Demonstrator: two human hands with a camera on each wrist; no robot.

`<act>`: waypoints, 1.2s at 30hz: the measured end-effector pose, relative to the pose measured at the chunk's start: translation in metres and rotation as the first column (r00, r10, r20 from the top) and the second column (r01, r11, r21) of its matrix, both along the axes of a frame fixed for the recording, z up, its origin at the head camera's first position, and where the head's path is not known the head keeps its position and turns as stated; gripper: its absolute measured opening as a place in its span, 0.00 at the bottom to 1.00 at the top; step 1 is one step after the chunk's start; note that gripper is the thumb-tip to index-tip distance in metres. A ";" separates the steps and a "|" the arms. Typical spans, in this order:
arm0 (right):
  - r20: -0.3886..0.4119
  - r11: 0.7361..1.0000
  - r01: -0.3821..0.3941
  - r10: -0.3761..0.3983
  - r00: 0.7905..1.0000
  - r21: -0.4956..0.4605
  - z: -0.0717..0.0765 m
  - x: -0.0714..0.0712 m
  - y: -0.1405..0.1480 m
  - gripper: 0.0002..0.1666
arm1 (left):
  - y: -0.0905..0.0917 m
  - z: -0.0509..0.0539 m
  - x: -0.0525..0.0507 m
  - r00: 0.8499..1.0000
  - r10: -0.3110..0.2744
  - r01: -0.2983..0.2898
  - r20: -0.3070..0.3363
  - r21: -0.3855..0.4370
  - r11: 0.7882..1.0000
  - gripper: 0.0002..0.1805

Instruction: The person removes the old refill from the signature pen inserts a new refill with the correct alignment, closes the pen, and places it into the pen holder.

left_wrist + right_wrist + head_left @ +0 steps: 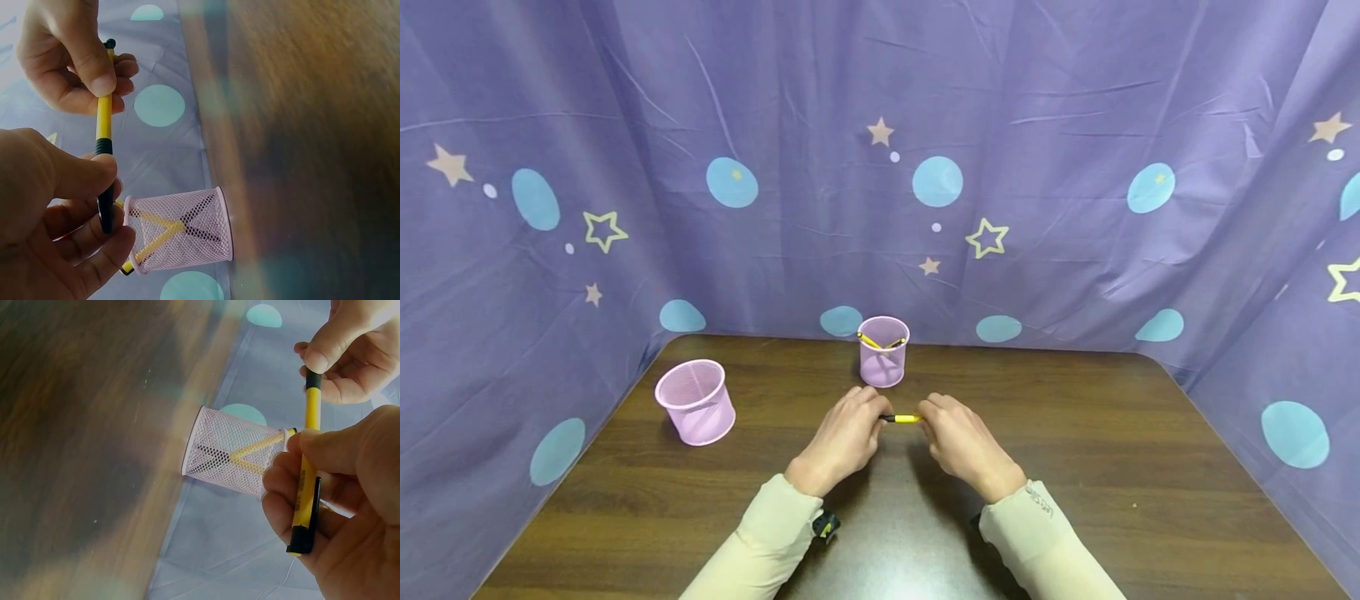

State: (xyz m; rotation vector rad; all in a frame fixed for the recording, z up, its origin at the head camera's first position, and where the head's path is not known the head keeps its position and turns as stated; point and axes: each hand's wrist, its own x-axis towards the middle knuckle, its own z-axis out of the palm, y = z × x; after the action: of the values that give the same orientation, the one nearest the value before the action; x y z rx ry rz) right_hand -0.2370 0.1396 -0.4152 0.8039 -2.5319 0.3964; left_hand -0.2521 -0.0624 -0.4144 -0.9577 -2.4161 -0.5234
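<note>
Between my two hands, a yellow and black pen (907,418) is held level above the table. My left hand (844,433) pinches its black tip end between thumb and fingers. At the yellow clip end, my right hand (962,437) grips the barrel with thumb and fingers. In the right wrist view the pen's black clip (316,506) shows by the right palm. Just beyond the hands stands a pink mesh pen cup (882,367), upright, with two yellow and black pens (156,240) crossed inside it.
Another pink mesh cup (700,417) stands on the left of the brown wooden table (1075,433); no contents show in it. A purple curtain (820,217) with stars and blue dots hangs along the table's back and sides.
</note>
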 end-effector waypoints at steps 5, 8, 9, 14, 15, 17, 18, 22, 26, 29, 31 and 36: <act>-0.017 1.000 -0.019 0.019 1.000 -0.011 0.001 0.000 0.000 0.07 | 0.000 0.001 0.001 1.000 0.005 -0.006 -0.021 -0.020 1.000 0.08; -0.019 0.999 -0.030 0.029 0.999 -0.015 0.000 0.000 0.000 0.06 | 0.000 0.001 0.002 1.000 0.011 -0.012 -0.019 -0.036 0.999 0.08; -0.022 0.999 -0.033 0.032 0.999 -0.016 0.000 0.000 0.001 0.06 | 0.000 0.001 0.003 1.000 0.012 -0.012 -0.019 -0.039 0.999 0.08; -0.054 0.999 -0.043 0.041 0.998 -0.031 0.000 0.000 0.001 0.06 | 0.001 0.002 0.003 1.000 0.006 -0.007 -0.023 -0.028 1.000 0.05; -0.061 0.999 -0.042 0.040 0.997 -0.032 0.001 0.000 0.001 0.07 | 0.001 0.002 0.003 1.000 0.006 -0.006 -0.025 -0.026 1.000 0.05; -0.068 0.999 -0.041 0.039 0.997 -0.032 0.001 0.000 0.002 0.08 | 0.001 0.001 0.003 1.000 0.006 -0.007 -0.029 -0.025 1.000 0.04; -0.069 0.999 -0.042 0.040 0.997 -0.030 0.001 0.000 0.002 0.09 | 0.001 0.001 0.003 1.000 0.008 -0.008 -0.030 -0.025 1.000 0.04; -0.059 0.999 -0.039 0.038 0.998 -0.025 0.002 0.001 0.001 0.09 | 0.001 0.000 0.003 1.000 0.014 -0.015 -0.027 -0.024 1.000 0.04; -0.039 1.000 -0.025 0.025 0.999 -0.018 0.003 0.000 0.000 0.08 | 0.001 0.001 0.004 1.000 0.023 -0.024 -0.018 -0.026 0.999 0.04; -0.029 1.000 -0.013 0.013 0.999 -0.014 0.002 0.000 0.000 0.07 | 0.001 0.001 0.004 1.000 0.028 -0.028 -0.004 -0.021 0.999 0.06; -0.025 1.000 -0.010 0.010 1.000 -0.013 0.002 0.000 0.000 0.07 | 0.001 0.002 0.004 1.000 0.030 -0.030 0.004 -0.020 0.999 0.09; -0.019 1.000 -0.009 0.009 1.000 -0.014 0.003 0.001 -0.001 0.07 | 0.001 0.004 0.004 0.999 0.037 -0.037 0.007 -0.020 0.999 0.14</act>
State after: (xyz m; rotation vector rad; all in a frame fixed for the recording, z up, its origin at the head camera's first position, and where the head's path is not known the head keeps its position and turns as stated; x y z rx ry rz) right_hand -0.2358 0.1387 -0.4125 0.8102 -2.5062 0.4069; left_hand -0.2483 -0.0614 -0.4109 -0.9189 -2.4448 -0.4914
